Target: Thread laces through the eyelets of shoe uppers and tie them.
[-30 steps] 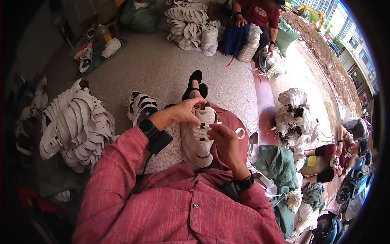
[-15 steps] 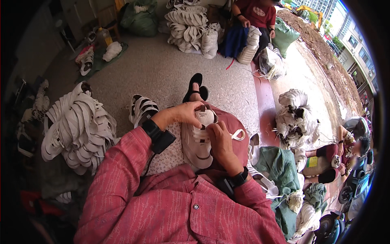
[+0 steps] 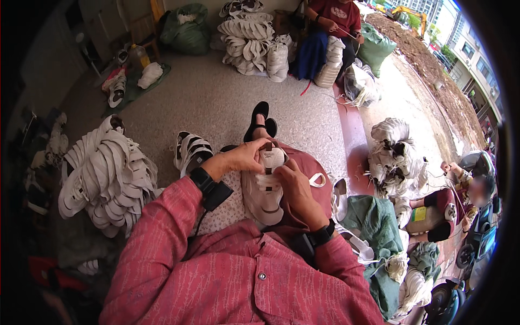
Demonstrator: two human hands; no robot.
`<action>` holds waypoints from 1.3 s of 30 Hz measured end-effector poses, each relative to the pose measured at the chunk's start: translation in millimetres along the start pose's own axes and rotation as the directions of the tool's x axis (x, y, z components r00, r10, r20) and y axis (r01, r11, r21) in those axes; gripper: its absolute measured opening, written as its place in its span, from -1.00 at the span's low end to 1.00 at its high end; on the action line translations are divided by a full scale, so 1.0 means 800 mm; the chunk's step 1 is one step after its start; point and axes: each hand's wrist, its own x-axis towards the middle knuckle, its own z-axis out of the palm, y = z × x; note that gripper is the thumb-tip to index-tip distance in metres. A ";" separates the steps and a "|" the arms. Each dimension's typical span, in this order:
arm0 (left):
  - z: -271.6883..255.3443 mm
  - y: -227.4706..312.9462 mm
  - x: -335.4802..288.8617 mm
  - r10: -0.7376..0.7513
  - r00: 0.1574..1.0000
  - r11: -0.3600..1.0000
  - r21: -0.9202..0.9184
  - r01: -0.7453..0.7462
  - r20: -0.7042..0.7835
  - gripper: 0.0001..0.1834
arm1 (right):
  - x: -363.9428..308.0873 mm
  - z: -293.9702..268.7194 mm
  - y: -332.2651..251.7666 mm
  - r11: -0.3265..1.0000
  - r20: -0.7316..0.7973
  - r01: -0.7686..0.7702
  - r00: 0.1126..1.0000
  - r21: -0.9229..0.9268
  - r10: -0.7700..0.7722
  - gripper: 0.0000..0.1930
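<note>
A cream, fabric-looking shoe [image 3: 264, 203] rests on the maroon-and-floral clothed lap [image 3: 227, 211] below my remote view, long axis toward the body. My left hand [image 3: 242, 159] grasps its far end; my right hand [image 3: 298, 189] touches its right edge, whether pinching I cannot tell.

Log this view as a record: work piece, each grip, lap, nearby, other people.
Work piece: light shoe upper, toe pointing to the picture's lower edge
Left grip: at the upper's left side, by the tongue; appears to hold it
Right grip: at the upper's right side; closure hidden
Lap: floral cloth, maroon cloth
Nearby left: heap of light uppers
Nearby right: green cloth
Other people: one near the top, one far right
</note>
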 end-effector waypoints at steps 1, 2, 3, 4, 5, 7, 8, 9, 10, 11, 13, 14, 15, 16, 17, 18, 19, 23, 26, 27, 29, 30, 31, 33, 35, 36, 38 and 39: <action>0.001 0.002 0.001 0.001 1.000 1.000 0.001 -0.001 0.002 -0.16 | 0.001 0.000 0.004 0.998 -0.014 0.015 1.000 0.066 -0.014 -0.92; 0.001 0.004 0.002 0.018 1.000 1.000 -0.009 -0.018 -0.009 -0.16 | 0.003 0.000 0.007 0.991 -0.029 0.030 0.999 0.133 -0.027 -0.93; 0.003 0.005 0.001 0.033 0.999 0.999 -0.020 -0.033 -0.019 -0.16 | 0.007 0.000 0.006 0.991 -0.028 0.026 0.999 0.135 -0.023 -0.93; 0.004 0.007 -0.001 0.029 0.999 0.999 -0.022 -0.030 -0.016 -0.16 | 0.012 0.000 0.004 0.996 -0.002 0.002 1.000 0.090 -0.001 -0.93; 0.006 0.008 -0.004 0.050 0.998 0.998 -0.044 -0.052 -0.032 -0.17 | 0.014 -0.001 0.003 0.999 0.024 -0.023 0.999 0.044 0.022 -0.93; 0.006 0.011 -0.007 0.070 0.996 0.995 -0.065 -0.073 -0.049 -0.17 | 0.017 -0.002 0.003 0.999 0.042 -0.041 0.998 -0.030 0.042 -0.93; 0.007 0.013 -0.009 0.061 0.996 0.998 -0.013 -0.062 -0.068 -0.17 | 0.016 -0.002 0.004 0.993 0.058 -0.056 0.996 -0.105 0.062 -0.92; 0.007 0.013 -0.010 0.053 0.995 0.998 0.038 -0.050 -0.090 -0.17 | 0.016 -0.003 0.004 0.993 0.061 -0.055 0.996 -0.103 0.062 -0.92; 0.008 0.013 -0.012 0.049 0.995 0.998 0.036 -0.046 -0.092 -0.17 | 0.014 -0.003 0.004 0.995 0.028 -0.060 0.998 -0.084 0.063 -0.92; 0.008 0.012 -0.014 0.079 0.989 0.995 0.075 -0.070 -0.126 -0.17 | 0.013 -0.002 0.004 0.996 -0.004 -0.064 0.998 -0.064 0.064 -0.93; 0.011 0.008 -0.016 0.108 0.982 0.990 0.109 -0.091 -0.156 -0.17 | 0.012 0.004 0.002 0.993 -0.051 -0.119 0.992 -0.008 0.118 -0.93; 0.012 0.006 -0.017 0.097 0.980 0.987 0.140 -0.073 -0.176 -0.16 | 0.012 0.009 0.000 0.985 -0.098 -0.167 0.980 0.049 0.171 -0.93; 0.013 0.008 -0.017 0.090 0.977 0.983 0.172 -0.056 -0.194 -0.15 | 0.012 0.014 -0.002 0.984 -0.096 -0.169 0.980 0.048 0.173 -0.93; 0.015 0.010 -0.018 0.090 0.977 0.984 0.170 -0.057 -0.194 -0.15 | 0.013 0.022 -0.003 0.975 -0.142 -0.213 0.965 0.057 0.219 -0.92; 0.017 0.013 -0.019 0.112 0.971 0.984 0.163 -0.078 -0.212 -0.18 | 0.013 0.028 -0.004 0.964 -0.187 -0.255 0.946 0.068 0.264 -0.91; 0.018 0.015 -0.023 0.132 0.964 0.982 0.160 -0.096 -0.231 -0.21 | 0.013 0.032 -0.005 0.964 -0.186 -0.255 0.946 0.071 0.264 -0.91; 0.022 0.017 -0.026 0.129 0.964 0.982 0.161 -0.093 -0.231 -0.21 | 0.013 0.035 -0.005 0.974 -0.196 -0.219 0.954 0.055 0.226 -0.90; 0.040 0.011 -0.031 0.300 0.854 0.946 0.246 -0.210 -0.425 -0.45 | 0.015 0.026 0.004 0.903 -0.020 -0.349 0.931 0.250 0.365 -0.87; 0.048 0.005 -0.035 0.411 0.806 0.862 0.469 -0.192 -0.426 -0.63 | 0.015 0.020 -0.004 0.909 -0.018 -0.361 0.928 0.207 0.373 -0.87; 0.049 0.009 -0.037 0.422 0.814 0.812 0.566 -0.143 -0.400 -0.68 | 0.015 0.021 -0.003 0.926 -0.047 -0.346 0.933 0.154 0.356 -0.87; 0.051 0.019 -0.036 0.381 0.837 0.829 0.546 -0.120 -0.393 -0.78 | 0.017 0.019 -0.002 0.930 -0.059 -0.338 0.935 0.145 0.349 -0.86; 0.051 0.020 -0.036 0.379 0.853 0.794 0.600 -0.100 -0.358 -0.79 | 0.017 0.019 -0.003 0.934 -0.061 -0.332 0.938 0.133 0.342 -0.86; 0.051 0.022 -0.037 0.373 0.869 0.755 0.651 -0.082 -0.324 -0.80 | 0.015 0.019 -0.002 0.935 -0.067 -0.327 0.939 0.138 0.338 -0.86; 0.054 0.032 -0.044 0.429 0.846 0.701 0.707 -0.092 -0.315 -0.83 | 0.010 0.015 0.005 0.840 0.034 -0.379 0.917 0.388 0.398 -0.81; 0.053 0.050 -0.056 0.480 0.823 0.644 0.759 -0.097 -0.303 -0.85 | 0.005 -0.003 0.016 0.881 0.000 -0.273 0.955 0.387 0.296 -0.80; 0.048 0.065 -0.070 0.546 0.782 0.564 0.822 -0.078 -0.301 -0.86 | -0.001 -0.017 0.020 0.910 -0.031 -0.169 0.980 0.378 0.195 -0.79; 0.026 0.083 -0.108 0.595 0.726 0.452 0.890 0.051 -0.344 -0.88 | -0.006 -0.045 0.023 0.938 0.002 -0.183 0.982 0.294 0.191 -0.80; 0.008 0.083 -0.128 0.585 0.711 0.426 0.894 0.138 -0.389 -0.89 | -0.008 -0.059 0.021 0.959 0.037 -0.205 0.979 0.195 0.202 -0.80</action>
